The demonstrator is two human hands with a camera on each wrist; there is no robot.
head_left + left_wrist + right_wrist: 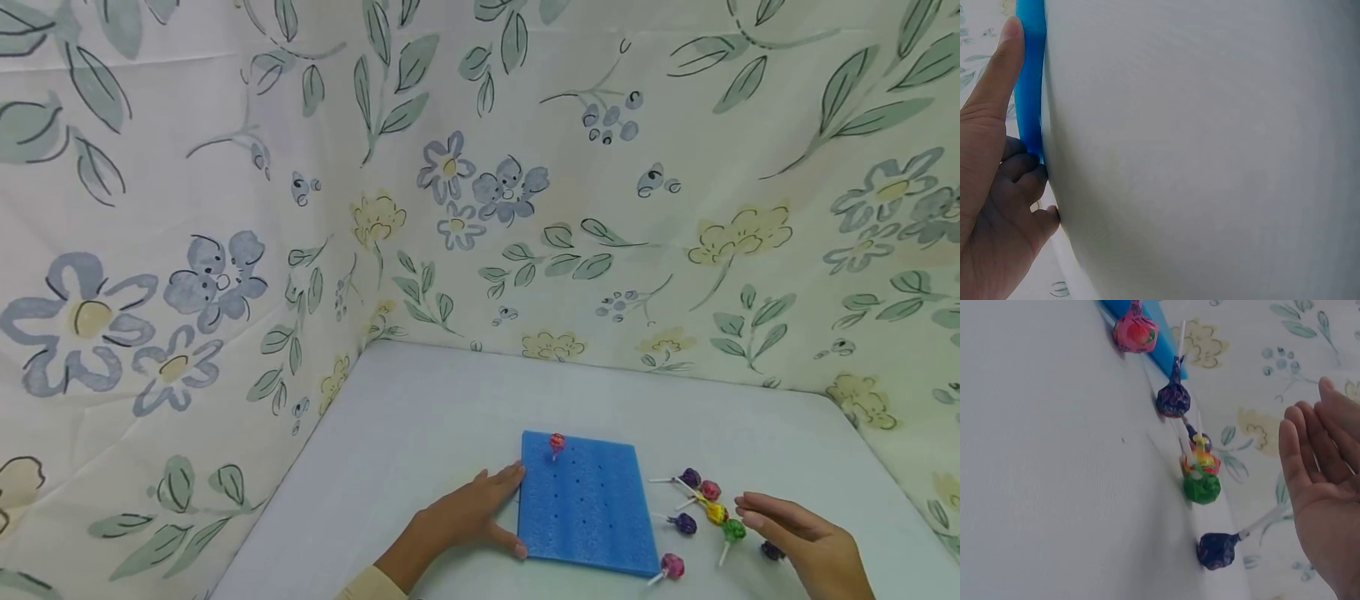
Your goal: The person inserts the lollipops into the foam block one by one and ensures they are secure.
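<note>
Blue foam board (588,508) on tabletop (435,408), one lollipop (557,442) stuck in.
Left hand (472,510): thumb/fingers spread at board's left edge; right hand (810,537): fingers loosely together, near loose lollipops (733,530) right of board.

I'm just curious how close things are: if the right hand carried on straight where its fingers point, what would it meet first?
Probably the yellow lollipop, or the pink lollipop beside it; the right hand looks raised above the table, though, so it might pass over both.

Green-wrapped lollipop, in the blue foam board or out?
Out: the green lollipop lies on the white table, stick showing, apart from the board.
</note>
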